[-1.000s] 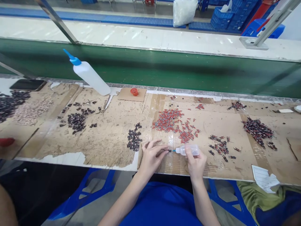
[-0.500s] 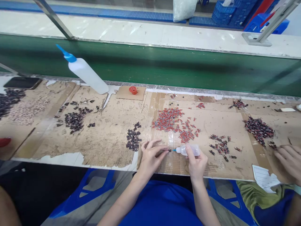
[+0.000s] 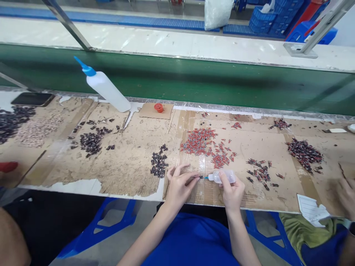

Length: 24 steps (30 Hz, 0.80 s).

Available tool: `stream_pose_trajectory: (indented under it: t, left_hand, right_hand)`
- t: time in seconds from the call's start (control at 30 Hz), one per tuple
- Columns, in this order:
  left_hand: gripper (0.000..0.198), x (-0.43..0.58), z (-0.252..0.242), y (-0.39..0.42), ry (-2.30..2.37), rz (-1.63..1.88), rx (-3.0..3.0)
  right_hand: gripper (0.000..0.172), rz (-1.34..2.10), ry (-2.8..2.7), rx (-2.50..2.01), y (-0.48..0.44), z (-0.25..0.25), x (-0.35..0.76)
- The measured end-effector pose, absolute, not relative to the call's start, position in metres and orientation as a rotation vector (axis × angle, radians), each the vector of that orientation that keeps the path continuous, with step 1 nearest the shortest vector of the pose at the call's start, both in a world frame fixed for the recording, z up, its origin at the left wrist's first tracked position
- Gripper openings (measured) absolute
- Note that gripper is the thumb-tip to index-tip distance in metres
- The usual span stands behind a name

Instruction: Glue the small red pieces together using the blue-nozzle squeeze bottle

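Translucent plastic forms the small bottle (image 3: 227, 176) gripped in the right hand (image 3: 233, 192), above the near part of the cardboard-covered bench (image 3: 133, 166). Its long axis runs nearly level, left to right; the base faces right and the thin blue nozzle (image 3: 206, 178) points left, at the left hand (image 3: 178, 186). That hand pinches a small dark part (image 3: 201, 177) between thumb and forefinger, its other fingers loosely spread. The part sits just off the nozzle's tip; whether they touch is too small to tell, as is the part's own long axis.

Beyond the hands lies a heap of red-and-dark pieces (image 3: 197, 141), many pointing different ways. Left of it, near the left hand, is a cluster of black pieces (image 3: 159, 164); right of the bottle, a scatter of dark-and-red pieces (image 3: 262, 173). Farther back, a large white bottle (image 3: 108, 91) slants, its blue spout aimed up and left. At the right edge is a co-worker's hand (image 3: 346, 194), partly cut off.
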State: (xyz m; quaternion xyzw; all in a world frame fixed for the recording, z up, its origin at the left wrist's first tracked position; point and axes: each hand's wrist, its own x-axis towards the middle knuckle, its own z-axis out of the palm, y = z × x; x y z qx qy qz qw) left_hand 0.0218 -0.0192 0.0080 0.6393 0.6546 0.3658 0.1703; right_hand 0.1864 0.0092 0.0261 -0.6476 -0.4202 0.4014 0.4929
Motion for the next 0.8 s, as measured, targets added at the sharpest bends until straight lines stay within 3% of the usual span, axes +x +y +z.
stream_pose_trajectory:
  t: [0.27, 0.37, 0.43, 0.53, 0.63, 0.8]
  left_hand:
    - [0.02, 0.021, 0.008, -0.017, 1.848, 0.938, 1.861]
    - [0.016, 0.021, 0.008, -0.017, 1.841, 0.891, 1.877]
    - [0.015, 0.022, 0.007, -0.017, 1.832, 0.891, 1.877]
    - [0.014, 0.02, 0.006, -0.018, 1.831, 0.963, 1.852]
    - [0.014, 0.014, 0.008, -0.02, 1.819, 1.085, 1.821]
    - [0.014, 0.0, 0.009, -0.022, 1.859, 1.214, 1.777]
  right_hand:
    - [0.049, 0.972, -1.045, -1.643, 0.007, 0.031, 0.203]
    - [0.07, 0.66, -1.256, -1.871, 0.003, 0.038, 0.215]
    - [0.075, 0.309, -1.429, -1.968, 0.003, 0.043, 0.219]
    - [0.058, -0.002, -1.677, -1.858, 0.012, 0.048, 0.215]
    - [0.037, 0.054, -1.866, -1.657, 0.034, 0.047, 0.199]
    - [0.018, 0.195, -2.016, -1.633, 0.073, 0.036, 0.168]
